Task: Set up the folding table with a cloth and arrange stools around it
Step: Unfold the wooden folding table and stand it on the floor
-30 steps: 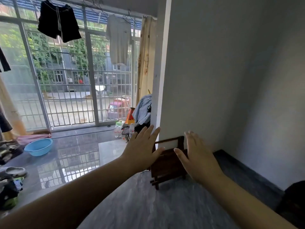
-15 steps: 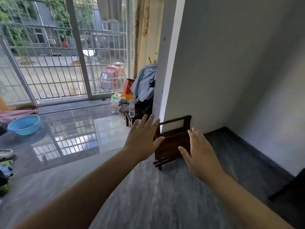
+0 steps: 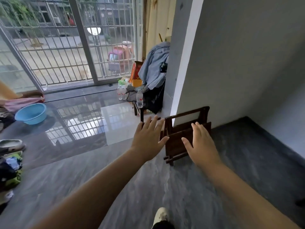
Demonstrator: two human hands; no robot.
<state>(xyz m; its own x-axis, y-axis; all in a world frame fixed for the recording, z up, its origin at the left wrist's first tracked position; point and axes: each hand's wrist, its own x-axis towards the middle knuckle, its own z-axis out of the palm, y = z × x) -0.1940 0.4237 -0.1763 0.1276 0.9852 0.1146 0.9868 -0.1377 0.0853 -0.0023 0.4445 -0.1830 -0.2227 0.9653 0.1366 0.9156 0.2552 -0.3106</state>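
You tipped your head further down and stepped closer over the last second: the hanging clothes at the top of the window dropped out of sight, and your shoe (image 3: 162, 217) came into view at the bottom edge. The folded dark wooden piece (image 3: 184, 138) leaning at the wall corner grew larger and sat higher between your arms. Your left hand (image 3: 149, 141) and right hand (image 3: 202, 144) stayed spread with fingers apart but closed in on it, the right one overlapping its top edge. The blue basin (image 3: 30, 113) slid toward the left edge.
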